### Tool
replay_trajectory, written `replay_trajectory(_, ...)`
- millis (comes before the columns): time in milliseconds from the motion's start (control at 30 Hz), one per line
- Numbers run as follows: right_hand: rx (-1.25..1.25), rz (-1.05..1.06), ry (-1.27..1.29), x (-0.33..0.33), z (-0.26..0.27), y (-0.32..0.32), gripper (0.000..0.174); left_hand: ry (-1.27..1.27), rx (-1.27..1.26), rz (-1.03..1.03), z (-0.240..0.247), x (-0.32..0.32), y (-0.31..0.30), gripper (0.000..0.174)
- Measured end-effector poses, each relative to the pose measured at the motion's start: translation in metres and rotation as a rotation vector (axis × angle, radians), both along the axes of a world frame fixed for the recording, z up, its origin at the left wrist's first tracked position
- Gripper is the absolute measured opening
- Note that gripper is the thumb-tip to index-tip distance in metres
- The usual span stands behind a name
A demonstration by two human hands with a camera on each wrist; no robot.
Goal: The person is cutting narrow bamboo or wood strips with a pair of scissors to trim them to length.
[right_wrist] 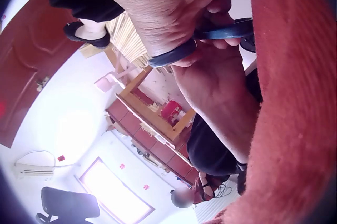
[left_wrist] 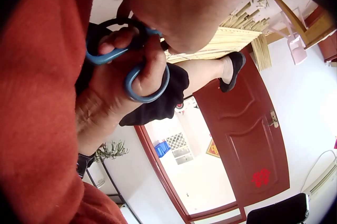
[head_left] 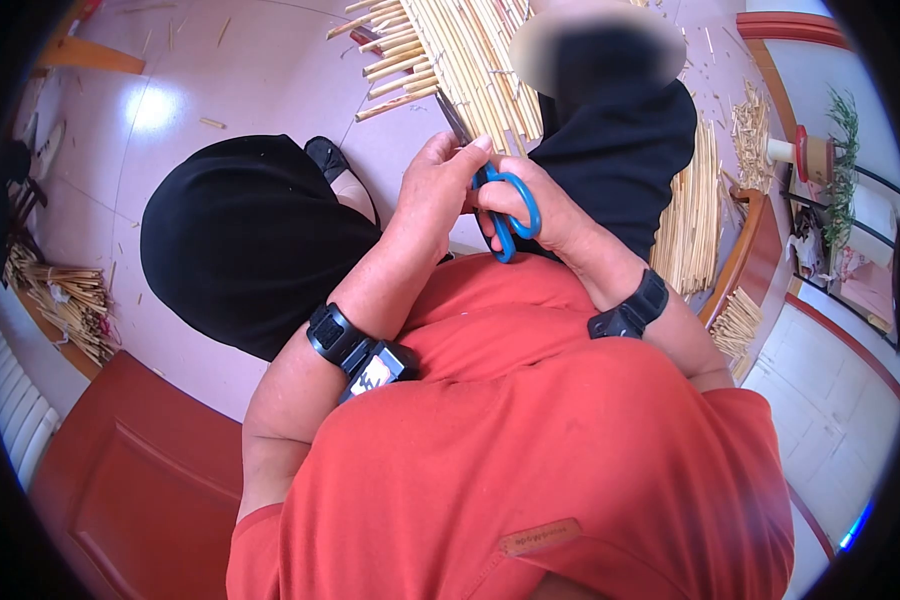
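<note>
Blue-handled scissors [head_left: 515,190] point away from the body, dark blades up and to the left. The right hand [head_left: 545,205] holds them, its fingers through the handle loops, as the left wrist view also shows at the loops [left_wrist: 148,97]. The left hand [head_left: 438,185] meets it at the scissors' middle, thumb across them and fingers curled; its fingertips are partly hidden. In the right wrist view the left hand [right_wrist: 213,84] lies against the right hand [right_wrist: 163,8] by a blue loop [right_wrist: 174,55]. Just beyond the blades lies a mat of pale stalks [head_left: 475,65].
Another strip of stalks [head_left: 692,215] lies right of the black-clothed knee [head_left: 620,150]. A stalk bundle [head_left: 65,300] is at far left, and loose bits are scattered on the tiled floor [head_left: 210,60]. A red wooden panel [head_left: 150,460] stands at lower left.
</note>
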State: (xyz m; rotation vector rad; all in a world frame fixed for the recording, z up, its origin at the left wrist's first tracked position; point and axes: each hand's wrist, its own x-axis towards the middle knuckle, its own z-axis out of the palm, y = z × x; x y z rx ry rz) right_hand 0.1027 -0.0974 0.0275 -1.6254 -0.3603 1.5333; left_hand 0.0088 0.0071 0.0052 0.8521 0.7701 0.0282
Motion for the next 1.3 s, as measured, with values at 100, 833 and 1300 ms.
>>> replay_trajectory(100, -0.012, 0.017, -0.073, -0.003, -0.001, 0.002, 0.023, -0.02, -0.008, 0.0, -0.003, -0.001, -0.001, 0.029)
replay_trajectory(833, 0.012, 0.08, -0.017, 0.002, 0.018, -0.004, 0.03, 0.008, 0.074, -0.051, 0.007, -0.006, 0.001, 0.043)
replay_trajectory(1300, -0.027, 0.13, -0.05, 0.007, 0.014, 0.008, 0.035, 0.005, 0.054, -0.014, -0.001, -0.001, 0.006, 0.044)
